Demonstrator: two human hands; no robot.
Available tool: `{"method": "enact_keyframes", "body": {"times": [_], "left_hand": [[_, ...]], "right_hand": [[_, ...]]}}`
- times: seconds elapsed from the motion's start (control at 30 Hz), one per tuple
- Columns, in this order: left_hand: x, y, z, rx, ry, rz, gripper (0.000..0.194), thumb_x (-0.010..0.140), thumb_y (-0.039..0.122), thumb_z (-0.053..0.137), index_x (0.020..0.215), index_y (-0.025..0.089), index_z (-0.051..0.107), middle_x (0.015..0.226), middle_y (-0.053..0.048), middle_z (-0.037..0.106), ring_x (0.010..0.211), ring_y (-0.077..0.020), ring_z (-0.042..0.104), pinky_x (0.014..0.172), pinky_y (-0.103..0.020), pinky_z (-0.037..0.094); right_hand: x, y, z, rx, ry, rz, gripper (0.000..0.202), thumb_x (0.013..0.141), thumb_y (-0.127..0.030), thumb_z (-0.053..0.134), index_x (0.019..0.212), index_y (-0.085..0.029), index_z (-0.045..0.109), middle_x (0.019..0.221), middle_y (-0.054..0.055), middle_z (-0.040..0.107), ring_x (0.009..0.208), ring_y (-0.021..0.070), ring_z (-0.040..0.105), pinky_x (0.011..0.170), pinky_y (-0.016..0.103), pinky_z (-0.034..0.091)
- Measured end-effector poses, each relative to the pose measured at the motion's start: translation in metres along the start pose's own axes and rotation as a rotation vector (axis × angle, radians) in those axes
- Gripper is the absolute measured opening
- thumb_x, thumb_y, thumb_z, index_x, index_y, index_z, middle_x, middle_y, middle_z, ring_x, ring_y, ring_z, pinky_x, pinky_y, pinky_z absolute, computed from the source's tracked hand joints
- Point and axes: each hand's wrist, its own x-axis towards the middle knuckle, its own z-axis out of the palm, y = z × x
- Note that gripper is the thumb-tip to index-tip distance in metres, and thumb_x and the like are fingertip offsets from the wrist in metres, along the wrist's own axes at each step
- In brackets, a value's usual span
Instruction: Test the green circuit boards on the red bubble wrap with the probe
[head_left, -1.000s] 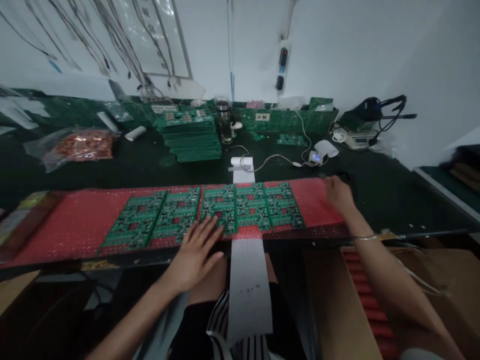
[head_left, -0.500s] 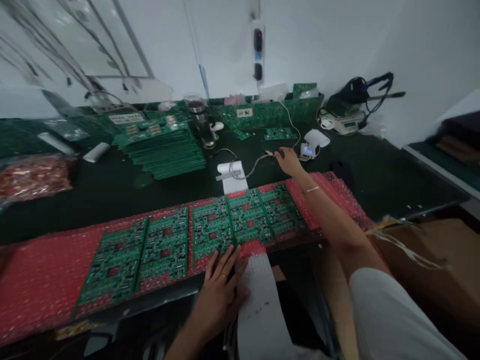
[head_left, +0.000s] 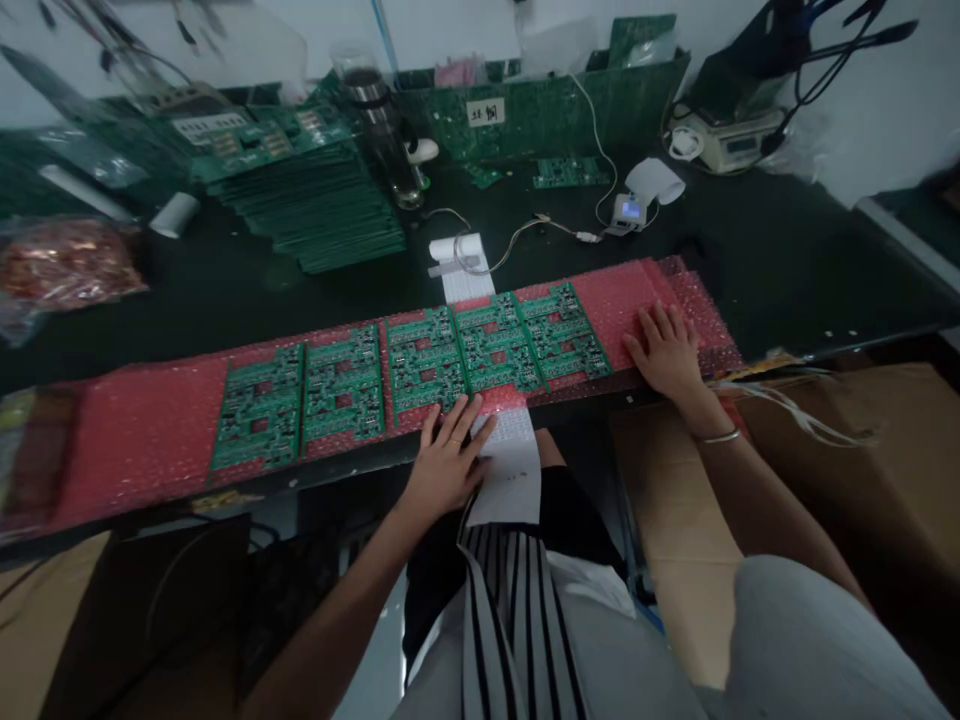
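Observation:
Several green circuit boards [head_left: 425, 362] lie side by side on a long strip of pink bubble wrap [head_left: 142, 415] along the table's front edge. My left hand [head_left: 448, 455] rests with fingers spread at the near edge of a middle board, holding nothing. Beside its fingers, a white printed paper strip [head_left: 511, 470] hangs over the edge towards my lap. My right hand [head_left: 666, 350] lies open on the bubble wrap, to the right of the last board. Behind the boards is a paper roll [head_left: 457, 248] with a cable lying over it.
A tall stack of green boards [head_left: 319, 205] stands at the back left, near a dark flask [head_left: 386, 140]. Further left lies a bag of copper-coloured parts [head_left: 67, 262]. A small device with a lit screen [head_left: 628, 212] and a scale [head_left: 739, 145] are at the back right.
My right hand has left the cable end near the small device and come down onto the bubble wrap. My left hand stays at the board's edge. The view has tilted down.

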Motion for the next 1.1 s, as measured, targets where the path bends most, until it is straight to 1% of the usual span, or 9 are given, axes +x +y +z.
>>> {"method": "enact_keyframes", "body": {"times": [0.2,0.33,0.43,0.6,0.73,0.83,0.93,1.0,1.1], "left_hand": [[0.002,0.009,0.007,0.028,0.027,0.066,0.049,0.101,0.033,0.042,0.15,0.026,0.041,0.155,-0.007,0.04,0.147,-0.0246,0.033,0.124,-0.051,0.017],[0.004,0.003,0.02,0.066,0.135,0.095,0.046,0.103,0.035,0.036,0.147,0.029,0.046,0.15,-0.002,0.048,0.14,-0.0202,0.044,0.125,-0.043,0.013],[0.006,-0.005,0.023,0.096,0.216,0.16,0.045,0.103,0.033,0.034,0.144,0.026,0.05,0.147,-0.003,0.052,0.136,-0.0197,0.048,0.125,-0.041,0.009],[0.013,-0.006,0.008,0.149,0.291,0.266,0.044,0.1,0.03,0.041,0.141,0.023,0.054,0.142,-0.007,0.057,0.129,-0.0235,0.055,0.124,-0.043,0.009],[0.034,0.004,-0.013,0.07,0.309,0.274,0.043,0.098,0.03,0.046,0.14,0.021,0.054,0.14,-0.008,0.059,0.129,-0.0228,0.055,0.12,-0.04,0.024],[0.054,0.007,-0.03,-0.011,0.284,0.293,0.04,0.097,0.027,0.05,0.137,0.023,0.056,0.142,-0.006,0.058,0.132,-0.0228,0.051,0.116,-0.042,0.032],[0.074,-0.007,-0.045,-0.097,0.277,0.234,0.032,0.098,0.028,0.05,0.127,0.027,0.063,0.137,-0.004,0.062,0.13,-0.0237,0.053,0.113,-0.047,0.037],[0.091,-0.03,-0.054,-0.148,0.281,0.124,0.031,0.098,0.034,0.048,0.122,0.026,0.067,0.132,-0.006,0.065,0.125,-0.0251,0.058,0.109,-0.048,0.042],[0.124,-0.085,-0.068,-0.207,0.33,-0.157,0.034,0.098,0.039,0.046,0.112,0.02,0.071,0.121,-0.009,0.07,0.113,-0.0253,0.064,0.1,-0.043,0.05]], "right_hand": [[0.003,-0.005,0.003,-0.035,0.018,0.005,0.059,0.1,-0.048,0.036,0.148,-0.014,0.044,0.156,0.017,0.037,0.145,0.0347,0.028,0.113,0.055,0.025],[0.006,-0.006,0.001,-0.028,0.028,0.0,0.057,0.099,-0.048,0.038,0.145,-0.017,0.047,0.155,0.015,0.041,0.144,0.0334,0.031,0.112,0.053,0.026],[0.022,0.007,-0.007,0.042,0.042,0.019,0.048,0.1,-0.047,0.037,0.133,-0.021,0.06,0.145,0.012,0.053,0.134,0.0309,0.043,0.108,0.051,0.033],[0.075,0.057,-0.031,0.076,0.16,0.416,0.045,0.097,-0.041,0.043,0.12,-0.01,0.065,0.124,0.022,0.062,0.116,0.0333,0.054,0.096,0.045,0.042],[0.11,0.074,-0.041,0.088,0.071,0.613,0.056,0.089,-0.046,0.058,0.126,-0.005,0.061,0.125,0.027,0.057,0.114,0.0362,0.054,0.093,0.045,0.043],[0.113,0.058,-0.035,0.073,0.121,0.485,0.055,0.09,-0.049,0.055,0.127,-0.009,0.061,0.133,0.025,0.054,0.12,0.0365,0.051,0.096,0.047,0.043],[0.096,0.039,-0.02,0.074,0.131,0.105,0.049,0.093,-0.046,0.049,0.132,-0.018,0.06,0.143,0.016,0.051,0.13,0.0332,0.045,0.103,0.047,0.039],[0.084,0.038,-0.011,0.082,0.096,-0.045,0.051,0.094,-0.045,0.046,0.136,-0.019,0.055,0.146,0.014,0.049,0.135,0.0314,0.042,0.108,0.049,0.035],[0.082,0.053,-0.005,0.101,0.148,0.081,0.051,0.096,-0.045,0.039,0.132,-0.016,0.058,0.145,0.017,0.049,0.131,0.0325,0.047,0.108,0.05,0.037]]}}
